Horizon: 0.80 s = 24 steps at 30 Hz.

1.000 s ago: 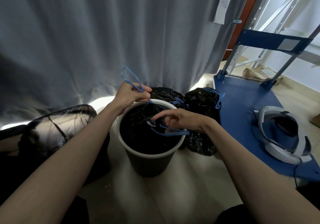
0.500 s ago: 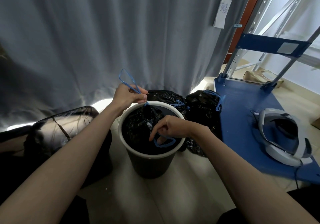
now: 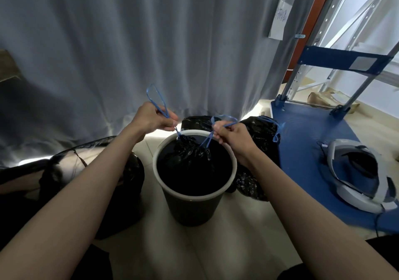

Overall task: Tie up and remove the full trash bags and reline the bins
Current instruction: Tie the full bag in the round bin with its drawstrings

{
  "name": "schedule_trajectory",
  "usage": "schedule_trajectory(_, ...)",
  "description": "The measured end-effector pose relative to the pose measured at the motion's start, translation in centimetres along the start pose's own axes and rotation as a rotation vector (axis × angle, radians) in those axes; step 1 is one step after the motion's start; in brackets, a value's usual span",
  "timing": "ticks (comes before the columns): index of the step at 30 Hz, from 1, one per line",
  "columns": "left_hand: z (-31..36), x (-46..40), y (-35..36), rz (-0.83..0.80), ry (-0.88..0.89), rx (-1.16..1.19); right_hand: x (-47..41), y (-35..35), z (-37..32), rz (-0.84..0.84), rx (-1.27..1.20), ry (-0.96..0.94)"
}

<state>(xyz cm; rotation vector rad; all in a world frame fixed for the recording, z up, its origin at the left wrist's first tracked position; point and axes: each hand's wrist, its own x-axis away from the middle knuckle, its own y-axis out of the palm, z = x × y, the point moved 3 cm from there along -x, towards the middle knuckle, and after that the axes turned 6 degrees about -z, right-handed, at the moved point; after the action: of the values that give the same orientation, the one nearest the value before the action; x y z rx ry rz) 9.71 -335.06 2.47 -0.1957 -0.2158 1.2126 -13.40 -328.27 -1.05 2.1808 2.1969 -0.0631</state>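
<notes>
Centrally: bin (image 3: 190,206), round, dark body with a pale rim, standing upright on the floor (image 3: 216,247). Black bag (image 3: 192,156) inside it, its top gathered into crinkled folds just below the rim.

Left hand (image 3: 151,118): clenched on a blue drawstring (image 3: 155,98) above the bin's far-left edge. Cord runs taut from the fist down to the gathered bag; a loop of it stands up above the knuckles.

Right hand (image 3: 228,131): clenched on a second drawstring (image 3: 207,141) above the bin's far-right edge. Cord slants down to the bag; a short loop shows behind the fingers. Both hands sit close together, apart, each with its own cord.

Behind the bin, against the curtain (image 3: 151,42): two tied bags. Near one (image 3: 198,122), black, mostly hidden by the hands. Right one (image 3: 261,132), black, with blue ties knotted at its right side, touching the edge of the cart.

Left of the bin: large dark translucent sack (image 3: 86,167), slumped on the floor, partly covered by the left forearm.

Right: blue platform cart (image 3: 302,145) with a metal handle frame rising at its far end. White and grey headset (image 3: 356,173) lies on the deck near its front edge, a cable trailing off it.

Upper right: paper note (image 3: 279,19) hanging on the curtain, writing too small to read.
</notes>
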Motion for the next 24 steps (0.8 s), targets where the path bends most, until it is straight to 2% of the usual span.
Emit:
schedule_trajectory(3, 1.1, 0.7, 0.3, -0.158, 0.011, -0.023, -0.5, 0.2, 0.1, 0.079, -0.059, 0.038)
schedule_trajectory(7, 1.8, 1.2, 1.8, -0.300, 0.043, -0.070, -0.7, 1.5, 0.6, 0.075, -0.056, 0.109)
schedule_trajectory(15, 1.3, 0.5, 3.1, -0.266, 0.092, -0.009, -0.8, 2.9, 0.5, 0.007, -0.273, 0.205)
schedule_trajectory(21, 0.8, 0.1, 4.5, -0.236, 0.101, 0.012, -1.2, 3.2, 1.0, -0.084, -0.241, 0.342)
schedule_trajectory(24, 0.9, -0.1, 5.1, -0.239, 0.110, 0.016, -1.3, 2.9, 1.1, -0.043, -0.310, 0.375)
